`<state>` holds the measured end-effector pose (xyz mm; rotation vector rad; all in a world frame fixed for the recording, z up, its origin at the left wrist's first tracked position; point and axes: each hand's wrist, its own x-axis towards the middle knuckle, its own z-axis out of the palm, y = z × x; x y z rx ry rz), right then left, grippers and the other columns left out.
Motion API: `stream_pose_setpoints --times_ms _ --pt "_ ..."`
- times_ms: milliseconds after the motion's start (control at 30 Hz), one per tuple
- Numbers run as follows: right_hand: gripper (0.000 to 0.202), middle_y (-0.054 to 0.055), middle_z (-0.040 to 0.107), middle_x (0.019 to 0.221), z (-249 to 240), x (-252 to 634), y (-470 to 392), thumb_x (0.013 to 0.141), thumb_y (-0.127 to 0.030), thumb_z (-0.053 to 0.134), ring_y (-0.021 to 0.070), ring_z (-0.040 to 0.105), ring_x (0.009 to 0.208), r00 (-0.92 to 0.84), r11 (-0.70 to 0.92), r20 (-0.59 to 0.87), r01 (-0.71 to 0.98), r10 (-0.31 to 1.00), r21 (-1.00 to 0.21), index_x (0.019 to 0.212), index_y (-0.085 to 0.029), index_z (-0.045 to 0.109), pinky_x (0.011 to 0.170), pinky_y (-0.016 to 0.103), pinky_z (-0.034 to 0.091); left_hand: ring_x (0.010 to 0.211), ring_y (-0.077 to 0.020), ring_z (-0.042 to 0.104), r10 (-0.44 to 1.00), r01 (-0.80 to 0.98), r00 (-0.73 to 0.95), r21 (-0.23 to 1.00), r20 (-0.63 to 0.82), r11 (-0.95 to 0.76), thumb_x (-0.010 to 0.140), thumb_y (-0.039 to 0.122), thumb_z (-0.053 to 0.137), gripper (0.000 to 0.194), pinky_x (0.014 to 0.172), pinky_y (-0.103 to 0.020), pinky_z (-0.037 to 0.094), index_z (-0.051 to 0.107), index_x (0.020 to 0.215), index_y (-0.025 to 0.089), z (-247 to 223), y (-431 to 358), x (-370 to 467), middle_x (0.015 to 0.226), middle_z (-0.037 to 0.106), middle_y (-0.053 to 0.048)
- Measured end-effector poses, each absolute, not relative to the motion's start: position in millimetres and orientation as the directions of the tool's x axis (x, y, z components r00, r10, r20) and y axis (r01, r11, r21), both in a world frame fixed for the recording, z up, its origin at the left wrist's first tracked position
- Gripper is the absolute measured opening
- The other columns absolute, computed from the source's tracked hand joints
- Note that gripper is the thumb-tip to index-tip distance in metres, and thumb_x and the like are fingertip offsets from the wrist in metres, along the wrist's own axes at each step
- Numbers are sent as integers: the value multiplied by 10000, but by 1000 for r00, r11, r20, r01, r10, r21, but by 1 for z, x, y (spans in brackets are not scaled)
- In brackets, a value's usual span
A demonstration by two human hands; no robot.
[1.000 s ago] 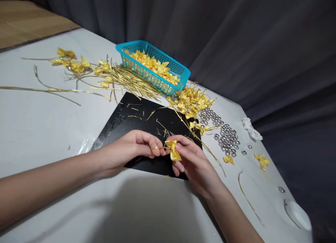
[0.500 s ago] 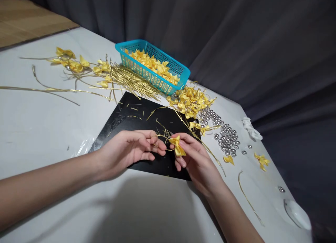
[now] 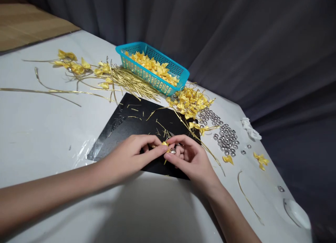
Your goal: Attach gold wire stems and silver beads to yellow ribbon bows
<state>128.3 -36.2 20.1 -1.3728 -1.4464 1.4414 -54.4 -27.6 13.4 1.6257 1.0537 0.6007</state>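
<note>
My left hand [image 3: 138,153] pinches a small yellow ribbon bow [image 3: 165,144] between thumb and fingertips, over the black mat [image 3: 157,168]. From the other side my right hand [image 3: 194,160] closes on the same bow, thumb and index finger at its edge. A silver bead [image 3: 172,151] shows at the bow, between the right thumb and fingers. Most of the bow is covered by the fingertips, and the gold cord is largely hidden in the hands.
Behind the mat stands a blue basket [image 3: 120,48] of yellow bows, with gold cords [image 3: 133,82] beside it. A heap of corded bows [image 3: 193,101] and loose silver beads [image 3: 228,139] lie at right. A white computer mouse [image 3: 296,213] sits near the right edge.
My left hand has turned over and moved right, from spread fingers at the cord loop to a pinch on the bow. The bow has turned, and a silver bead now shows.
</note>
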Motion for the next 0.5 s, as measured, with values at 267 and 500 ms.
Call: stream_pose_setpoints --times_ms 267,500 --pt "185 -54 492 625 21 124 -45 732 -199 666 48 375 463 -197 98 15 415 980 -905 905 -198 599 481 207 347 513 -101 385 859 322 479 947 -179 17 838 469 508 340 468 -219 242 653 752 173 12 -26 -52 587 525 34" --pt "178 -7 597 763 17 126 -49 800 -140 604 59 439 478 -316 444 314 562 895 -698 954 -223 569 491 227 405 501 -100 362 844 280 482 954 -235 106 785 430 566 287 457 -221 229 659 724 166 16 -25 -52 538 470 47"
